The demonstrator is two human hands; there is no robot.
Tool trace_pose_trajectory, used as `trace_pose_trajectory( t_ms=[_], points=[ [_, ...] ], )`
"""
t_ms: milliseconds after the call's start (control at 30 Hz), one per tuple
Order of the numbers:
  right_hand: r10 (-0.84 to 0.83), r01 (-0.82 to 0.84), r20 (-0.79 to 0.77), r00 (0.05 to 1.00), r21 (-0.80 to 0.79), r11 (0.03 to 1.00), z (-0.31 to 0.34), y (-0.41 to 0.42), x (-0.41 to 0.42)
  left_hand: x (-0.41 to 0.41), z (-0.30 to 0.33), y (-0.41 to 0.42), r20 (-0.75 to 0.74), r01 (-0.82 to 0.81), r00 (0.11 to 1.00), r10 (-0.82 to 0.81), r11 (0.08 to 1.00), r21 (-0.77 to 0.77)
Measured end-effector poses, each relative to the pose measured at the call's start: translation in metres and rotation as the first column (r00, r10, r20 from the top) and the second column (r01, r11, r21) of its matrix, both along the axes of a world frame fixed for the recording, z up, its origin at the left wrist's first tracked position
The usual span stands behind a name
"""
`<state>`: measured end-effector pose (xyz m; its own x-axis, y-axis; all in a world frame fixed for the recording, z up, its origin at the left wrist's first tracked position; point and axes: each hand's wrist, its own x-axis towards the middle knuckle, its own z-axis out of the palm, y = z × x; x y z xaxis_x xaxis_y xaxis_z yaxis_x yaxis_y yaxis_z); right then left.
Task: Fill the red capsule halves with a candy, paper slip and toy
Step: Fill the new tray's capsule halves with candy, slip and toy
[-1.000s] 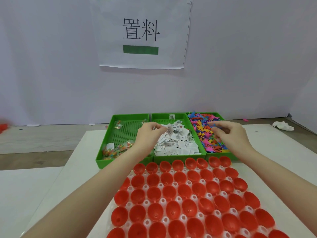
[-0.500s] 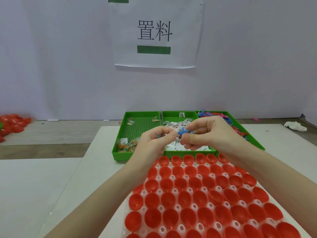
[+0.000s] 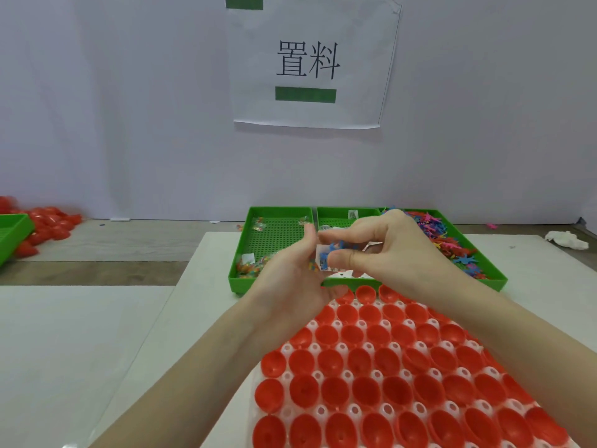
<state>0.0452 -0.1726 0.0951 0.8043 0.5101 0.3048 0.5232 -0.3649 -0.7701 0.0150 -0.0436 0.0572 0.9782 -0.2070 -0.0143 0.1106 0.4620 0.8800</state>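
Several empty red capsule halves [image 3: 365,392] sit open side up in a white holder tray [image 3: 318,376] in front of me. Both hands meet above the tray's far edge. My right hand [image 3: 387,250] pinches a blue toy [image 3: 336,246] together with a white paper slip [image 3: 323,258]. My left hand [image 3: 290,273] is cupped beside them with a bit of coloured candy [image 3: 312,266] showing in its fingers. Behind the hands stand three green trays: candies [image 3: 274,234] on the left, paper slips [image 3: 336,218] in the middle, colourful toys [image 3: 452,240] on the right.
A printed sign [image 3: 310,66] hangs on the white wall behind. At far left lie a heap of red capsule halves [image 3: 42,227] and another green tray [image 3: 13,234]. A crumpled white tissue [image 3: 567,239] lies at far right on the table.
Both hands came back from the slip and toy trays and met over the capsule tray. The blue toy and slip are now pinched together; the camera view shifted left.
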Motion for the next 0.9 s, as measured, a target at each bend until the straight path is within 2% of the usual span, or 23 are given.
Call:
trace_pose_trajectory(
  t_ms=[100, 233, 333, 467, 600, 667, 733, 800, 900],
  points=[
    [-0.04, 0.04, -0.005, 0.999, 0.061, 0.997, -0.005, 0.007, -0.002, -0.001, 0.001, 0.001, -0.011, 0.032, 0.999, -0.033, 0.994, -0.103],
    [-0.047, 0.037, 0.077, 0.996, 0.125, 0.991, -0.006, 0.015, -0.007, -0.003, 0.002, 0.002, 0.022, -0.065, 0.997, 0.069, 0.987, -0.147],
    [-0.057, 0.044, 0.078, 0.995, 0.165, 0.985, -0.007, 0.02, -0.004, -0.005, 0.002, 0.003, 0.07, -0.147, 0.986, 0.151, 0.987, -0.061],
    [0.002, 0.005, -0.037, 0.999, 0.193, 0.981, -0.007, 0.029, 0.001, -0.003, 0.006, 0.008, 0.134, -0.214, 0.971, 0.199, 0.971, 0.109],
    [0.006, 0.014, -0.074, 0.997, 0.258, 0.966, -0.008, 0.036, 0.002, 0.003, 0.008, 0.012, 0.131, -0.271, 0.958, 0.257, 0.957, 0.103],
    [0.01, 0.017, -0.095, 0.995, 0.274, 0.961, -0.007, 0.038, 0.005, 0.004, 0.007, 0.015, 0.189, -0.347, 0.934, 0.304, 0.9, 0.264],
    [-0.031, 0.058, -0.107, 0.994, 0.265, 0.963, -0.01, 0.037, 0.011, 0.006, 0.004, 0.025, 0.337, -0.463, 0.881, 0.333, 0.758, 0.46],
    [-0.083, 0.105, -0.1, 0.991, 0.234, 0.967, -0.015, 0.036, 0.018, 0.008, 0.0, 0.036, 0.419, -0.519, 0.848, 0.324, 0.668, 0.534],
    [-0.102, 0.128, -0.123, 0.987, 0.228, 0.965, -0.028, 0.035, 0.025, 0.013, -0.009, 0.044, 0.417, -0.533, 0.842, 0.343, 0.653, 0.538]
  ],
)
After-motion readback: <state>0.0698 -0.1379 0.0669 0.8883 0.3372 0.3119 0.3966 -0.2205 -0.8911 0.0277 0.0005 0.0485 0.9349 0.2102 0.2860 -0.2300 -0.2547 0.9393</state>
